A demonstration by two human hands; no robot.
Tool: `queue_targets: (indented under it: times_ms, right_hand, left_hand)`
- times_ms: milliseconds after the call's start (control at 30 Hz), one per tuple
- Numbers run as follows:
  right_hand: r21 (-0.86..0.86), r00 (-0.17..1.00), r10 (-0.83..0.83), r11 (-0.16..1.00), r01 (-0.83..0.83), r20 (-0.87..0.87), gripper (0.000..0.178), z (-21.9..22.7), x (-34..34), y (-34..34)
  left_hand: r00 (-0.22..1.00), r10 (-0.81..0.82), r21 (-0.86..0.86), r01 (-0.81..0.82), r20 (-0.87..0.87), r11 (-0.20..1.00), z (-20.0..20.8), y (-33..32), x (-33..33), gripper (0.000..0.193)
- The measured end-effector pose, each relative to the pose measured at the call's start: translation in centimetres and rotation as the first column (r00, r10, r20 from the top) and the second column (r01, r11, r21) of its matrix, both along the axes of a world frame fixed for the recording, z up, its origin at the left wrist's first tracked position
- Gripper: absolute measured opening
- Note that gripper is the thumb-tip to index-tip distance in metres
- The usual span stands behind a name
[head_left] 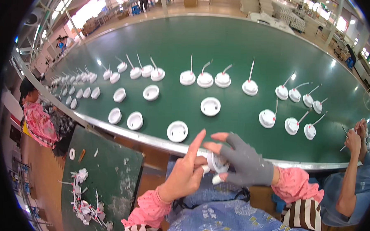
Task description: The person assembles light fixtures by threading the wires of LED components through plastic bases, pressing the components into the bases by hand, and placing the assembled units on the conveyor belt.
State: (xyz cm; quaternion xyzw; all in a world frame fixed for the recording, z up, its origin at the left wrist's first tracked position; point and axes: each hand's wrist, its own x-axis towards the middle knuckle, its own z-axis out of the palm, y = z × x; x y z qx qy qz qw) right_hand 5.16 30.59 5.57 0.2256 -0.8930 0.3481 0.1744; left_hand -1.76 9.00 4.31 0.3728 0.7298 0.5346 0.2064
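A small white round plastic housing (216,163) is held between my two hands just in front of the table's near edge. My left hand (181,175) is bare; its index finger points up and away while the thumb and other fingers pinch at the housing's left side. In a grey fingerless glove, my right hand (249,165) grips the same housing from the right, with white wrapping on a fingertip. My fingers cover much of the piece. Closest on the table lies a similar white cup-shaped housing (177,131), its hollow side up.
Several white housings with upright wires (249,87) stand in rows across the green table (221,38). A lower green side table (124,170) holds a pile of white scraps (86,202). One co-worker (40,121) sits at left; another's hands (354,137) work at right.
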Motion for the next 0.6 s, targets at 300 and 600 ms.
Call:
queue_targets:
  times_ms: [300,600]
  right_hand:
    - [-0.246,0.908,0.097,0.969,0.007,0.408,0.066,-1.1,-2.1,-0.2]
    - [-0.644,0.673,0.342,0.718,0.264,0.656,0.065,-2.0,-2.3,-0.4]
  left_hand:
    - [0.993,0.084,0.097,-0.075,-0.088,0.992,-1.9,-1.1,-1.0,0.029]
    - [0.990,0.051,0.101,-0.064,0.129,0.993,-2.3,-1.5,-1.0,0.025]
